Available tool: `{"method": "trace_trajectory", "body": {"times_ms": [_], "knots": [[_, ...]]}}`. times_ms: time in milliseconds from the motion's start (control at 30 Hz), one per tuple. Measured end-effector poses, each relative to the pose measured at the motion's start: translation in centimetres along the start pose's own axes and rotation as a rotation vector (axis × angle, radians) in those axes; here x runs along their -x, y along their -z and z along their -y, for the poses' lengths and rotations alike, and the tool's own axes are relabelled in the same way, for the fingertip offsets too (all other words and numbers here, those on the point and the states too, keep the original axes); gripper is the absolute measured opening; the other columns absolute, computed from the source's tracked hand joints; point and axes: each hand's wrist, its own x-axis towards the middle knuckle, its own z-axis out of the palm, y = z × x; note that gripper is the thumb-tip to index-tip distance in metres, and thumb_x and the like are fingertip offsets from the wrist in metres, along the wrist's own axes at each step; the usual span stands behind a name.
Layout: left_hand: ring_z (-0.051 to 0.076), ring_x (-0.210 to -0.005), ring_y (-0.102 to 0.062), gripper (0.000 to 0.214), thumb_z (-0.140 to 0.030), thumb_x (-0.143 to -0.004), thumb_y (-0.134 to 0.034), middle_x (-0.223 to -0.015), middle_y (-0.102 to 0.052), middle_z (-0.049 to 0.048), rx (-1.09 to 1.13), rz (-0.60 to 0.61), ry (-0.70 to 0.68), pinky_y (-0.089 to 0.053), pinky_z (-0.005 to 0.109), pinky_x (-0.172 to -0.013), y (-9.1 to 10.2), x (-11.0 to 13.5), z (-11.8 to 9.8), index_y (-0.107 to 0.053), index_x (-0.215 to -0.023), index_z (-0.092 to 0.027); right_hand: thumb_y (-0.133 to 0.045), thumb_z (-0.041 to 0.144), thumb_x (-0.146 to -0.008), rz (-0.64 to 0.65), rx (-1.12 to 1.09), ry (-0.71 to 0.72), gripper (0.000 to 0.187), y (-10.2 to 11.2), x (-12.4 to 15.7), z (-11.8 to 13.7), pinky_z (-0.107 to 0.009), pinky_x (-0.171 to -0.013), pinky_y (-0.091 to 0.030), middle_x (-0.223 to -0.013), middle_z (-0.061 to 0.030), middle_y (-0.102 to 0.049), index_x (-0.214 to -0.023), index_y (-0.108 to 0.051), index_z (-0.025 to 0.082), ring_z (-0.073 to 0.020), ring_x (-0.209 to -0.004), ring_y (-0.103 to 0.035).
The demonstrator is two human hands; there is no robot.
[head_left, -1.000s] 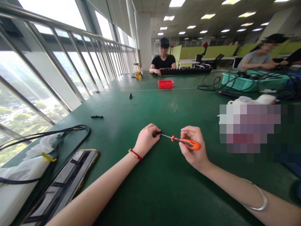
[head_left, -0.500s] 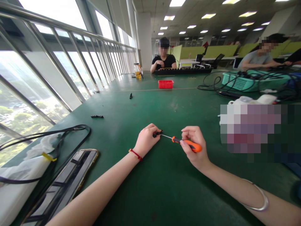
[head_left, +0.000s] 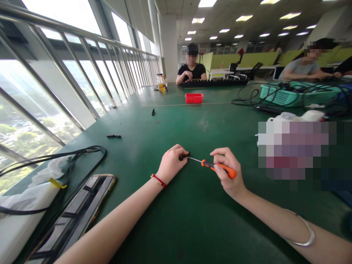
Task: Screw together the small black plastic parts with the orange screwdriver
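Observation:
Between the fingers of my left hand (head_left: 172, 161) is a small black part (head_left: 184, 156), mostly hidden by the fingertips. My right hand (head_left: 231, 171) grips a screwdriver (head_left: 206, 164) with an orange and black handle. Its thin metal shaft points left, and the tip meets the black part or lies right beside it; I cannot tell which. My right thumb presses the handle, while the index finger is lifted off it. Both hands are low over the green table (head_left: 176, 216).
Black pieces (head_left: 113, 136) lie on the left, with a phone (head_left: 74, 211) and black cables (head_left: 90, 149) nearer. A red bin (head_left: 194, 98) stands farther back. A teal basket (head_left: 288, 96) with cables is at the right. Two people (head_left: 191, 69) sit across the table.
My right thumb and fingers have shifted slightly on the screwdriver handle. My left hand and the black part have stayed in place.

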Motion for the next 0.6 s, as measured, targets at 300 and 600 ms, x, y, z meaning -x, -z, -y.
{"method": "trace_trajectory", "body": {"times_ms": [300, 600], "knots": [[0.014, -0.074, -0.060, 0.013, -0.012, -0.073, -0.058, -0.086, -0.063, 0.0025, -0.003, 0.000, -0.010, -0.050, 0.024, -0.068, 0.05, 0.02, 0.03, -0.067, -0.079, -0.017, -0.056, 0.022, -0.074, -0.131, 0.017, 0.076, 0.032, -0.17, -0.16, 0.12, -0.027, -0.057, -0.045, -0.082, -0.0008, -0.052, -0.105, -0.047, 0.023, -0.0138, -0.067, -0.054], [0.014, -0.074, -0.060, 0.013, -0.012, -0.072, -0.058, -0.087, -0.063, 0.0022, -0.007, -0.002, -0.004, -0.050, 0.024, -0.068, 0.07, -0.01, 0.08, -0.067, -0.079, -0.018, -0.056, 0.019, -0.075, -0.086, 0.024, 0.026, 0.025, -0.24, 0.11, 0.65, -0.024, -0.055, -0.043, -0.072, 0.0027, -0.052, -0.098, -0.047, 0.022, -0.0110, -0.059, -0.051]]}}
